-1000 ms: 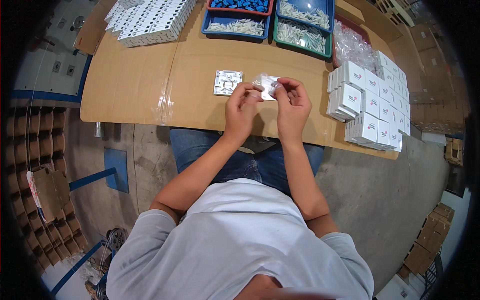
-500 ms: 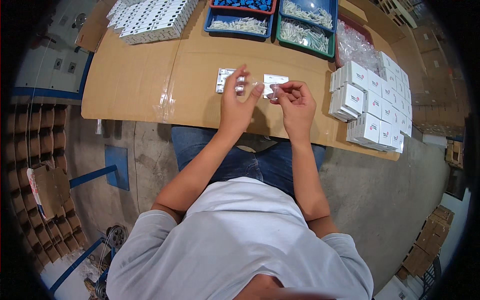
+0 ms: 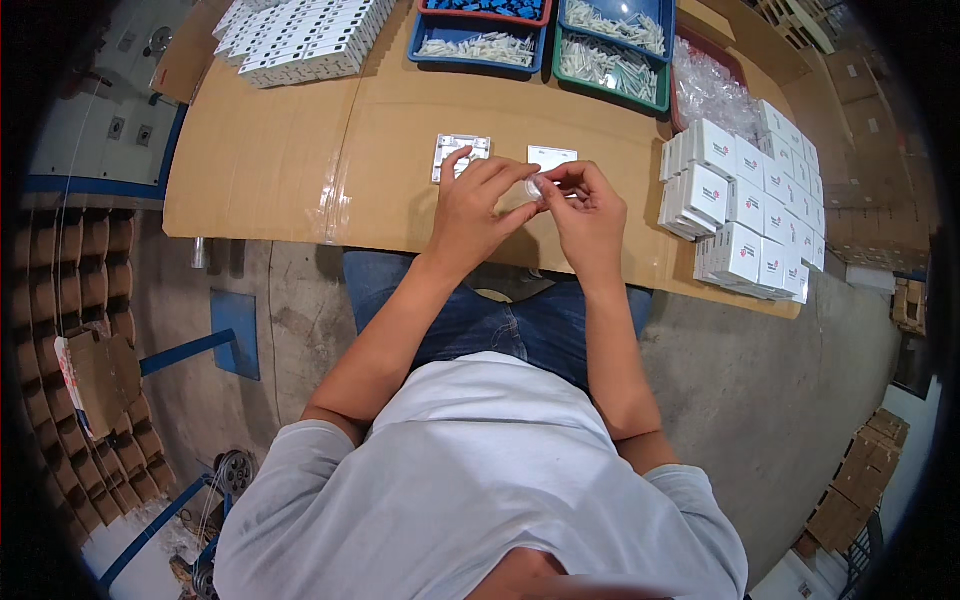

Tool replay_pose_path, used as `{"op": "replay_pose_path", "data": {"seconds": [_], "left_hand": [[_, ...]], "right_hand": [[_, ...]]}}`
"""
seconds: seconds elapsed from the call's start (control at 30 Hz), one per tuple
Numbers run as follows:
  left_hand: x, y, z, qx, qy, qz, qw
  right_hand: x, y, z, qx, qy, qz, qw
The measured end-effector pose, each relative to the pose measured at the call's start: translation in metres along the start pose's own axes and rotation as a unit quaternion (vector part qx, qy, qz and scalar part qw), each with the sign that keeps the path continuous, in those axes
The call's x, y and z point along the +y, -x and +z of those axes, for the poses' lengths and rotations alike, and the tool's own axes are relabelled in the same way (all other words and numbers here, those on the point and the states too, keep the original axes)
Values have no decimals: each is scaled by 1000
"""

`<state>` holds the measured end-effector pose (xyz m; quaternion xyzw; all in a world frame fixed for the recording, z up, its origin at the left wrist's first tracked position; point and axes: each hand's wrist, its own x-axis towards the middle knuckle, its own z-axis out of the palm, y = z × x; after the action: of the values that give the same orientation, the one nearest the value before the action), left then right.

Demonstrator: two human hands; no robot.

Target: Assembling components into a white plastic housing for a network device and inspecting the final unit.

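Observation:
Above the table's near edge, both hands meet at a small clear plastic bag (image 3: 535, 188). My right hand (image 3: 590, 215) pinches it between thumb and fingers. From the other side, my left hand (image 3: 468, 215) closes its thumb and index finger on the bag's edge, with its other fingers bent. Just beyond my left hand lies a white square plastic housing (image 3: 446, 150), partly covered by the fingers. A flat white plate (image 3: 552, 156) lies behind my right hand, its lower part hidden. What the bag contains, if anything, is too small to make out.
Stacked white boxes (image 3: 740, 205) stand at the right edge, beside a bin of clear bags (image 3: 708, 90). Trays of white plugs (image 3: 478, 50) and a tray of blue pieces (image 3: 490, 8) stand at the back. Rows of white units (image 3: 310, 45) sit far left on the cardboard-covered table (image 3: 265, 165).
My left hand has turned inward and its fingers have come to the bag beside my right hand. The bag looks more bunched between the hands. The housing and plate stay put.

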<state>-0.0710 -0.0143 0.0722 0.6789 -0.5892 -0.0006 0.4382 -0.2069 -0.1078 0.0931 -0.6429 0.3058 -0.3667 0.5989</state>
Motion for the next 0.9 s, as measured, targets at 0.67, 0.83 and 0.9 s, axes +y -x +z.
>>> {"op": "replay_pose_path", "data": {"seconds": [0.67,0.83,0.9], "left_hand": [[-17,18,31,-11,175,-140,975],[-24,33,68,-74,102,-59,990],[-23,30,75,-68,93,-29,993]], "right_hand": [[4,-35,-43,-41,242,-129,961],[22,-148,-95,11,368,-23,930],[40,-204,-119,39,400,-71,913]]}}
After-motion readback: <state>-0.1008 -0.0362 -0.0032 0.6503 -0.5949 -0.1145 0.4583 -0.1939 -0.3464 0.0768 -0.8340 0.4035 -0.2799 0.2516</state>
